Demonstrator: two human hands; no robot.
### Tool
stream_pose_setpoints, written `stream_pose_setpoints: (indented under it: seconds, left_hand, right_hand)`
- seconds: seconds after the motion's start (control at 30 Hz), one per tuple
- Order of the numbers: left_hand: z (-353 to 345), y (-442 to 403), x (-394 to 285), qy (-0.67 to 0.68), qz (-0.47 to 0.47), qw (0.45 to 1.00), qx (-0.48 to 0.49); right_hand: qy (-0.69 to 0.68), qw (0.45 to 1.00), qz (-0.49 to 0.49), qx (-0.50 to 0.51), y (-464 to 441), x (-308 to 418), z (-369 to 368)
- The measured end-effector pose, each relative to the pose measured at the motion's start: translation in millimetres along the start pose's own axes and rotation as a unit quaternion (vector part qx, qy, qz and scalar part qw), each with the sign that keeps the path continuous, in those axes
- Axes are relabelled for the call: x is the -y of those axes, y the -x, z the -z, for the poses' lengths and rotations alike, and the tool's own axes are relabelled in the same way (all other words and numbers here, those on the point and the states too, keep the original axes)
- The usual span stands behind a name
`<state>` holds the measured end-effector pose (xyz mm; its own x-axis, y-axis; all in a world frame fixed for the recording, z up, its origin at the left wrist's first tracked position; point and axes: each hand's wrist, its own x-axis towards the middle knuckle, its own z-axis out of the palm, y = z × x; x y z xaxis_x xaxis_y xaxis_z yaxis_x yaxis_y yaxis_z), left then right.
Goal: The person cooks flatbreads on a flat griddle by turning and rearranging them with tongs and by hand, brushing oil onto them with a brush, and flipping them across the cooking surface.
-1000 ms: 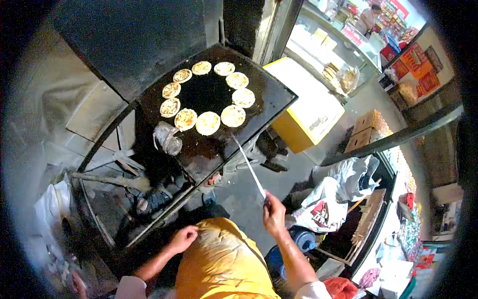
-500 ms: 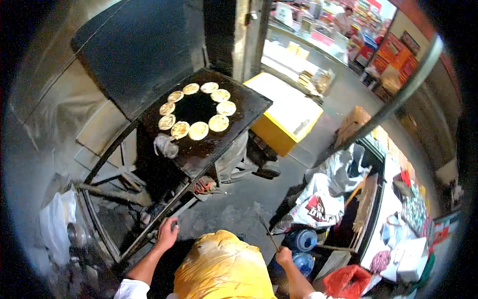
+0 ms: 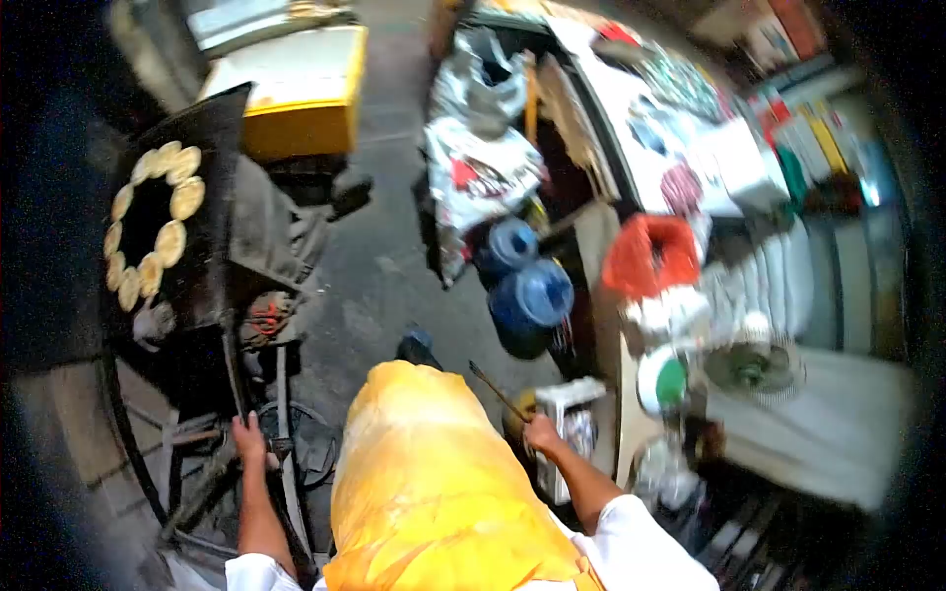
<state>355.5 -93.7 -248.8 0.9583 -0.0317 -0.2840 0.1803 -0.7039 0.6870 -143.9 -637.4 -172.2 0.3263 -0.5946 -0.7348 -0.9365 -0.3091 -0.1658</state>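
Tool (image 3: 499, 392), thin and stick-like, gripped in the right hand (image 3: 541, 433), fingers closed round it; white box (image 3: 570, 394) near that hand, and a careless swing could, I judge, knock it. Left hand (image 3: 248, 439) by the frame bar (image 3: 236, 369) below the griddle (image 3: 209, 261); I can't tell whether it grips or merely touches; hot metal might burn it. Flatbreads (image 3: 170, 243) sit ringed on the griddle, well apart from the tool; neglected, they could scorch.

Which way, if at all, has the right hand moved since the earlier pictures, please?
Yes: judged against the griddle, the right hand has moved away, leaving a wider gap between them.
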Motion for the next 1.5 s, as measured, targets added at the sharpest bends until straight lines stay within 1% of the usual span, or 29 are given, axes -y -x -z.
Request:
stream_pose_setpoints:
  seconds: [0.03, 0.07, 0.17, 0.2, 0.3, 0.37, 0.43, 0.47, 0.5, 0.57, 0.6, 0.63, 0.67, 0.7, 0.77, 0.8, 0.83, 0.9, 0.93, 0.97, 1.0, 1.07, 1.1, 1.13, 1.2, 1.23, 1.3, 1.37, 1.5]
  left_hand:
    - [7, 17, -66, -0.008, 0.082, 0.997, -0.006]
    - [15, 23, -93, -0.066, 0.084, 0.994, 0.015]
    - [7, 17, -89, -0.118, 0.092, 0.989, 0.018]
    - [6, 4, -55, -0.101, 0.087, 0.991, 0.017]
    - [14, -5, -41, -0.075, 0.049, 0.994, 0.063]
    - [16, 9, -73, -0.044, 0.147, 0.988, 0.032]
    - [19, 13, -79, -0.042, 0.126, 0.99, 0.041]
    - [25, 6, -75, -0.046, 0.184, 0.977, 0.101]
    - [25, -2, -60, -0.207, 0.084, 0.973, 0.055]
    - [27, 14, -100, -0.192, 0.15, 0.965, 0.094]
    - [19, 14, -103, -0.202, 0.156, 0.964, 0.07]
    - [19, 7, -81, -0.212, 0.161, 0.963, 0.045]
    - [24, -20, -22, -0.163, 0.103, 0.979, 0.062]
    - [16, -13, -32, -0.168, 0.098, 0.979, 0.067]
    - [-4, 36, -89, -0.371, 0.149, 0.916, -0.032]
    - [-19, 78, -149, -0.453, 0.176, 0.869, -0.093]
    - [-24, 85, -148, -0.459, 0.169, 0.867, -0.092]
    - [-37, 106, -137, -0.522, 0.001, 0.849, -0.082]
    - [-54, 113, -132, -0.525, -0.003, 0.847, -0.083]
    - [-75, 120, -127, -0.325, -0.005, 0.942, 0.079]
    - [-89, 125, -128, -0.102, -0.005, 0.966, 0.236]
    - [-133, 173, -230, -0.023, 0.14, 0.901, 0.409]
    - [-159, 181, -222, 0.045, 0.13, 0.902, 0.409]
    - [-177, 206, -269, -0.003, 0.125, 0.886, 0.447]
    - [-206, 259, -353, 0.034, 0.109, 0.868, 0.483]
    - [-223, 268, -366, 0.099, 0.111, 0.837, 0.527]
    - [-228, 320, -442, 0.161, 0.128, 0.823, 0.53]
    - [-237, 333, -464, 0.25, 0.167, 0.774, 0.557]
    - [-233, 354, -486, 0.291, 0.147, 0.761, 0.561]
  right_hand:
    - [-0.028, 0.999, -0.028, -0.001, 15, -9, -15]
    - [-0.041, 0.999, -0.004, -0.031, 44, -5, -14]
    - [-0.026, 0.996, -0.084, 0.02, 90, -13, -36]
    - [-0.038, 0.986, -0.142, 0.076, 102, -5, -32]
    - [-0.079, 0.979, -0.167, 0.086, 133, -13, -47]
    - [-0.104, 0.977, -0.177, 0.061, 145, -26, -64]
    - [-0.156, 0.976, -0.154, -0.005, 155, -22, -59]
    - [-0.205, 0.959, -0.196, 0.013, 156, -21, -53]
    - [-0.212, 0.956, -0.204, 0.011, 157, -26, -59]
    - [-0.21, 0.963, -0.158, -0.064, 153, -39, -64]
    - [-0.212, 0.962, -0.157, -0.071, 153, -35, -54]
    - [-0.217, 0.959, -0.164, -0.073, 150, -34, -43]
    - [-0.233, 0.956, -0.168, -0.054, 147, -35, -36]
    - [-0.248, 0.953, -0.17, -0.034, 145, -38, -34]
    - [-0.283, 0.943, -0.163, -0.057, 142, -52, -39]
    - [-0.28, 0.95, -0.114, -0.078, 138, -62, -40]
    - [-0.276, 0.954, -0.066, -0.099, 134, -71, -40]
    - [-0.315, 0.942, -0.075, -0.085, 134, -74, -14]
    - [-0.313, 0.943, -0.048, -0.102, 128, -82, -15]
    - [-0.311, 0.943, -0.021, -0.121, 120, -88, -12]
    - [-0.327, 0.939, -0.018, -0.106, 120, -84, 4]
    - [-0.382, 0.92, 0.002, -0.082, 115, -68, 41]
    - [-0.434, 0.899, 0.021, -0.059, 111, -58, 53]
    - [-0.451, 0.888, 0.052, -0.071, 107, -46, 61]
    - [-0.498, 0.858, 0.107, -0.061, 95, -19, 57]
    - [-0.528, 0.838, 0.133, -0.039, 89, -8, 51]
    - [-0.497, 0.843, 0.201, -0.047, 114, 23, 98]
    - [-0.505, 0.827, 0.225, -0.105, 124, 46, 89]
    - [-0.509, 0.828, 0.214, -0.099, 153, 64, 74]
